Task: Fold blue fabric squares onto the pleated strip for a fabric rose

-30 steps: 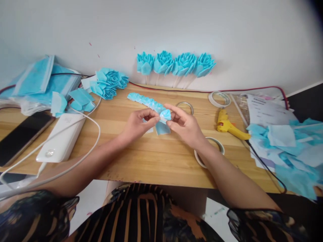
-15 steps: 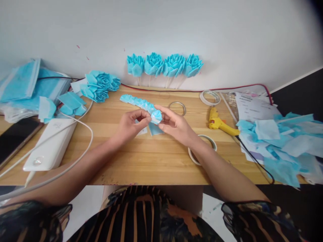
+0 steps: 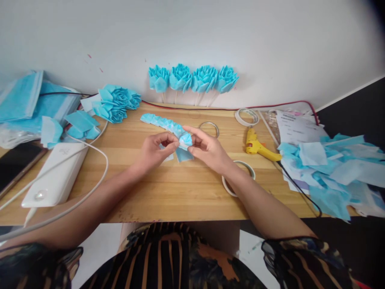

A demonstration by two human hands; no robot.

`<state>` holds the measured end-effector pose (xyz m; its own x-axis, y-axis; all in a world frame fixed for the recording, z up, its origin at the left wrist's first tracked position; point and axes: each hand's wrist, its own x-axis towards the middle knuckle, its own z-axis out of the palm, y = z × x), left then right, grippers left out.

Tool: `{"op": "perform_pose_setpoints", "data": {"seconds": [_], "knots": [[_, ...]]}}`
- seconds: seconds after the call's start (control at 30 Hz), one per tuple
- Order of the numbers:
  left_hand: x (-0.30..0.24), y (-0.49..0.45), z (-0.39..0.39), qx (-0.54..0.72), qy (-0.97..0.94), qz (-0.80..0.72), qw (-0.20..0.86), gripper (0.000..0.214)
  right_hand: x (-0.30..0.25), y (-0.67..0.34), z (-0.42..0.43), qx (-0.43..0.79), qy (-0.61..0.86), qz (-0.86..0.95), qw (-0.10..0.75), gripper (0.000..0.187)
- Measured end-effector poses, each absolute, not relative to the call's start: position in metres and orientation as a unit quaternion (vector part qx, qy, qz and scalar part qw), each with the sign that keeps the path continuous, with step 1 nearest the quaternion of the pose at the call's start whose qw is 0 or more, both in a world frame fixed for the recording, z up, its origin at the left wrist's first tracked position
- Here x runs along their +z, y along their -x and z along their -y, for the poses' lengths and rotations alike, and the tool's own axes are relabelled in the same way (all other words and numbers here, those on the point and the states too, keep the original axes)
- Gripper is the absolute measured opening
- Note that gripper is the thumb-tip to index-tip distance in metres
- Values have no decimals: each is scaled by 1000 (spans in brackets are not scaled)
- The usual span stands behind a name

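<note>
Between my two hands is a small folded blue fabric petal (image 3: pixel 185 139), its lower edge whitish. My left hand (image 3: pixel 158 150) pinches its left side with thumb and forefinger. On the opposite side, the fingers and thumb of my right hand (image 3: pixel 209 147) close around the petal. Just behind it, a row of overlapping folded blue petals (image 3: pixel 158 120) lies on the table, running back to the left. Partly covered by my hands, a flat blue fabric square (image 3: pixel 184 155) rests on the wood below.
Several blue fabric roses (image 3: pixel 180 78) on sticks lean against the wall; more roses (image 3: pixel 112 102) lie left. A yellow glue gun (image 3: pixel 255 143), tape rolls (image 3: pixel 246 117) and a fabric scrap pile (image 3: pixel 327 168) are right. A white power bank (image 3: pixel 55 174) with cable stands near my left arm.
The view has shifted slightly, so the table things sit a little further left. Both hands keep hold of the petal, which has tilted a little between the fingers.
</note>
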<state>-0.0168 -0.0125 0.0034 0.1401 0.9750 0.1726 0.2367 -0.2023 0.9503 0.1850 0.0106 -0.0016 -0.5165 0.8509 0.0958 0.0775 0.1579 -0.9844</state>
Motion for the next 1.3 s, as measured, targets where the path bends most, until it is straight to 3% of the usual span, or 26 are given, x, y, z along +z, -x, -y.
{"op": "perform_pose_setpoints", "data": {"seconds": [0.33, 0.6, 0.97, 1.1, 1.3], "knots": [[2, 17, 13, 443, -655, -477, 385, 16, -6, -186, -14, 545, 338, 672, 370, 52], [6, 17, 16, 446, -631, -480, 416, 27, -2, -184, -12, 543, 365, 642, 398, 49], [4, 16, 14, 447, -612, -472, 450, 20, 0, -184, -11, 578, 351, 634, 374, 50], [7, 16, 14, 464, -562, -484, 486, 21, 1, -185, -11, 584, 362, 623, 374, 44], [8, 15, 14, 467, -553, -485, 490, 20, 2, -184, -9, 566, 386, 636, 355, 20]]}}
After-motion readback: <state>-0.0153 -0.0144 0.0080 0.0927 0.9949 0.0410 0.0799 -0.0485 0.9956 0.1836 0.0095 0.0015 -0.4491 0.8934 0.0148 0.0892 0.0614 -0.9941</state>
